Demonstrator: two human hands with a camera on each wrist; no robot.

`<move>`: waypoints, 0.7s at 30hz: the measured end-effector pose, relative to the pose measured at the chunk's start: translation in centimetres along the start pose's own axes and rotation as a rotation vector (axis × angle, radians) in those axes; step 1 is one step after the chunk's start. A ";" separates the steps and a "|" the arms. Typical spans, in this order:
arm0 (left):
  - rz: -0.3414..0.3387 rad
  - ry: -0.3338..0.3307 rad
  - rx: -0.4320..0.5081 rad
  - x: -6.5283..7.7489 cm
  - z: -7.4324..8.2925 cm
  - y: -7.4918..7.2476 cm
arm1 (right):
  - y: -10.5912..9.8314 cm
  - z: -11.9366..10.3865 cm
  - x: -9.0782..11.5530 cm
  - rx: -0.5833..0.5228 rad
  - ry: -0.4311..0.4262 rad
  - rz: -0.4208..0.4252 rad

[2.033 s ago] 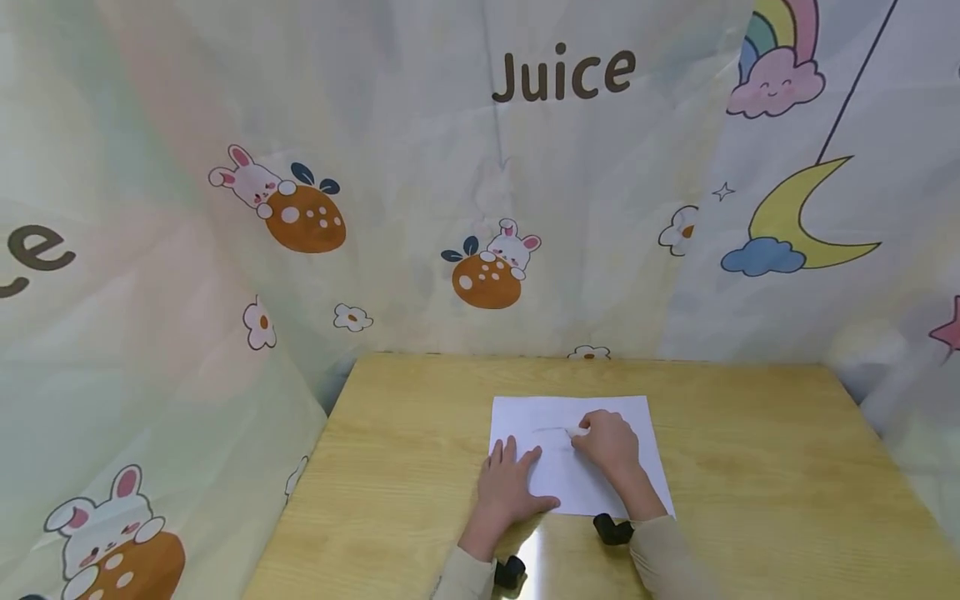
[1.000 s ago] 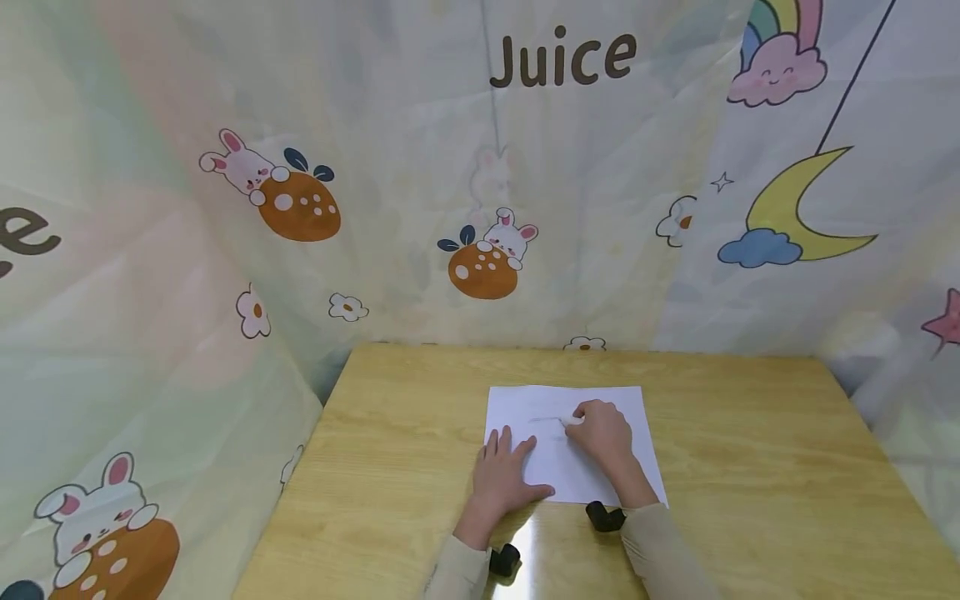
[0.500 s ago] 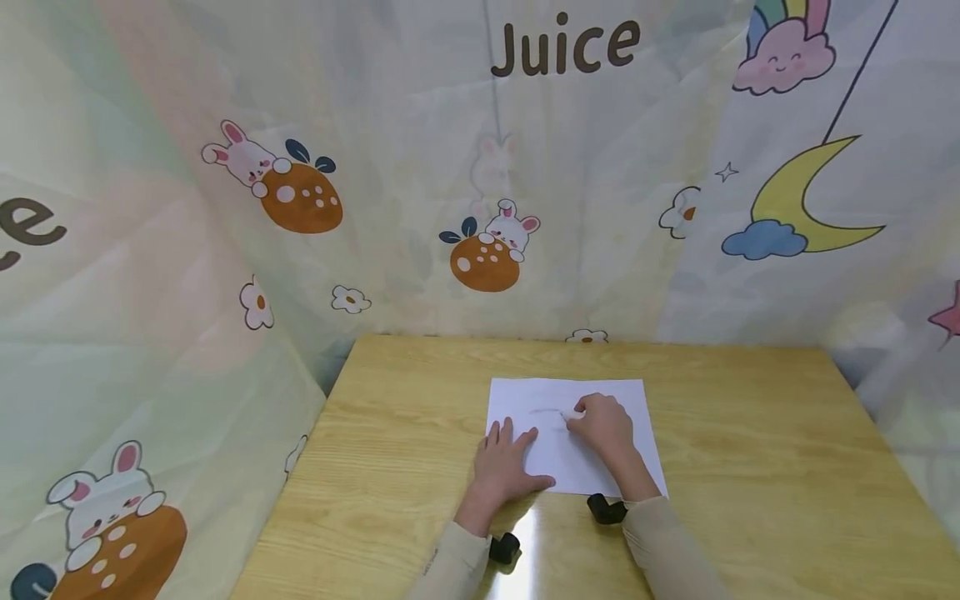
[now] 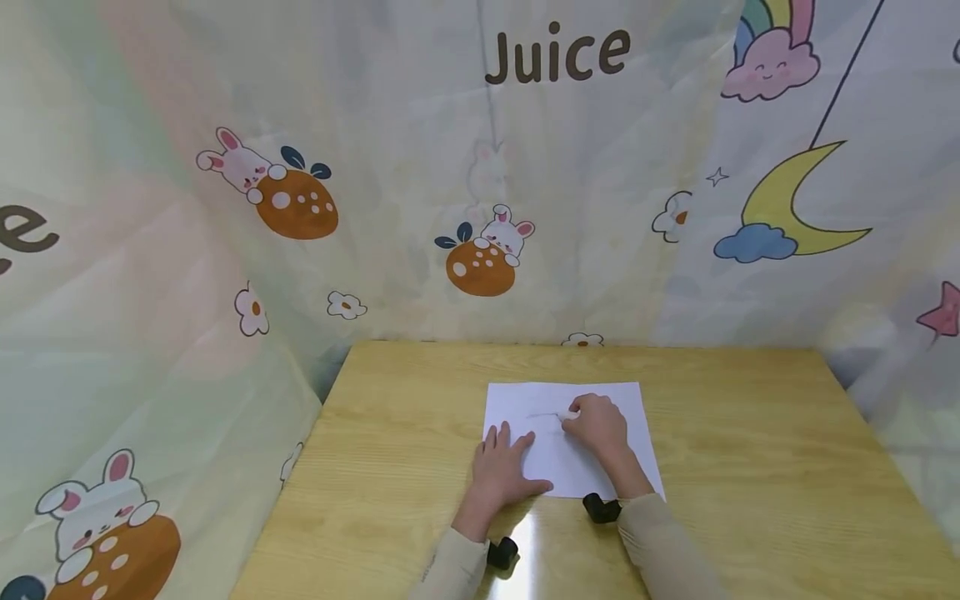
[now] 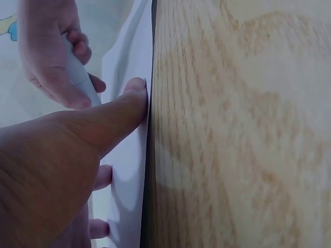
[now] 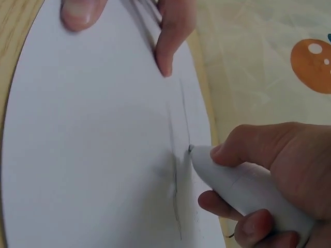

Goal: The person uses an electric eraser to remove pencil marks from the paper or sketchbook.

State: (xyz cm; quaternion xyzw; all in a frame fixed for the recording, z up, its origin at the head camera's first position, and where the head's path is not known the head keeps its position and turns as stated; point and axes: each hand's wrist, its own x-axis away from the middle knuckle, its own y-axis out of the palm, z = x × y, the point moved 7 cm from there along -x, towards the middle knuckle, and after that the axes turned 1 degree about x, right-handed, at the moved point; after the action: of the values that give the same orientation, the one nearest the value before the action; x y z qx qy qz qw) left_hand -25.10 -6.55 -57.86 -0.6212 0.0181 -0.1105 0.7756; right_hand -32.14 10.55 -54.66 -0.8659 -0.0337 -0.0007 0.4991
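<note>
A sheet of white paper (image 4: 585, 475) lies on the wooden table. My left hand (image 4: 501, 471) rests on its left side with fingers spread; the thumb (image 5: 135, 88) presses near the paper's front edge. In my right hand (image 4: 600, 425) I grip a thick, pale grey-white, pen-shaped tool (image 6: 243, 188), pinched between thumb and fingers. Its small dark tip meets the paper at the end of a thin dark line (image 6: 184, 106). A second line (image 6: 176, 201) runs beside it, in the right wrist view. Whether these lines are drawn or cut, I cannot tell.
The light wooden table (image 4: 750, 450) extends on both sides of the paper. A printed curtain (image 4: 375, 200) with rabbits and a moon hangs behind and to the left. Black wrist-worn pieces (image 4: 503, 552) sit at both beige sleeves (image 4: 663, 542).
The right hand with the pen-shaped tool has shifted very slightly left over the paper. The left hand stays in place on the sheet. The head view has wobbled a little.
</note>
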 end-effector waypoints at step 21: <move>0.044 0.006 0.002 0.4 -0.2 -0.3 | -0.3 -0.7 0.2 0.015 -0.003 -0.003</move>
State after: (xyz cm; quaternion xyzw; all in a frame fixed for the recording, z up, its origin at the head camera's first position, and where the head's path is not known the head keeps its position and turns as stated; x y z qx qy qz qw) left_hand -24.74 -6.86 -57.57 -0.6194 0.0339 -0.0952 0.7785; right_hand -31.94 10.11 -54.06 -0.8621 -0.0355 -0.0001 0.5056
